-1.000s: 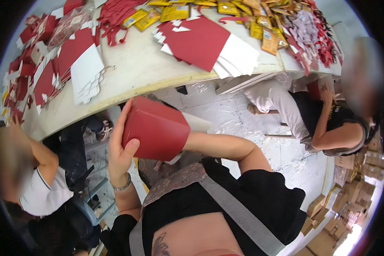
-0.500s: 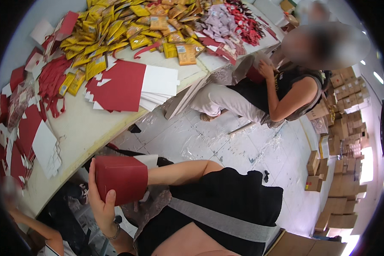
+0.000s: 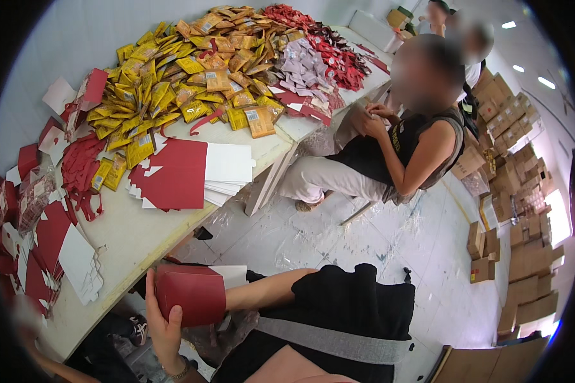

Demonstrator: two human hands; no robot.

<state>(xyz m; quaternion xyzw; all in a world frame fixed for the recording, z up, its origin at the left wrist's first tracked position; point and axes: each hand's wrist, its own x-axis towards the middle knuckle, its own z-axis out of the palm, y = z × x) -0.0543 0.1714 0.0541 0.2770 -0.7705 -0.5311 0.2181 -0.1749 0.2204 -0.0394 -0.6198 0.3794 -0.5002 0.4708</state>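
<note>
Red card box (image 3: 191, 295), folded and held below the table (image 3: 134, 246) edge: light, stiff, crushable. Left hand (image 3: 163, 325) grips its left end, fingers wrapped underneath; hold by edges. Right hand is hidden inside, fingers unseen.

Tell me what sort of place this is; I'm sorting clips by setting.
Probably a packing workshop or small warehouse. A long white table holds heaped yellow foil sachets and flat red card sleeves, brown cardboard cartons are stacked along the wall, and the left hand grips a folded red card sleeve.
</note>
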